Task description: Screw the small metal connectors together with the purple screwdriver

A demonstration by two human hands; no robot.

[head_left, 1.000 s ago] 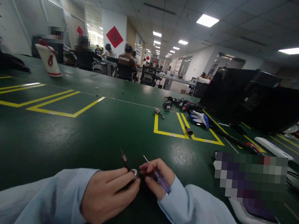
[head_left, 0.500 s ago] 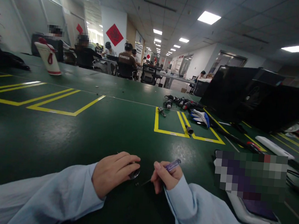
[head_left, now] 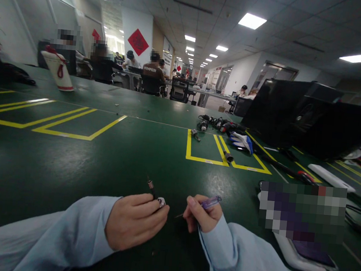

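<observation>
Tiny speck (head_left: 153, 253), too small to ID, nearest on green table (head_left: 101, 170); beyond it, right hand (head_left: 203, 214) pinches purple-handled screwdriver (head_left: 211, 202), long axis running from tip at near left to handle at far right, tip aimed toward left hand (head_left: 136, 222), gap between. Left hand, fingers curled round metal part (head_left: 150, 185), has its silvery end just left of and slightly farther than that tip, thin end out far left. Farther right, loose metal piece (head_left: 228, 157) on yellow tape (head_left: 208, 160), well apart from both hands.
</observation>
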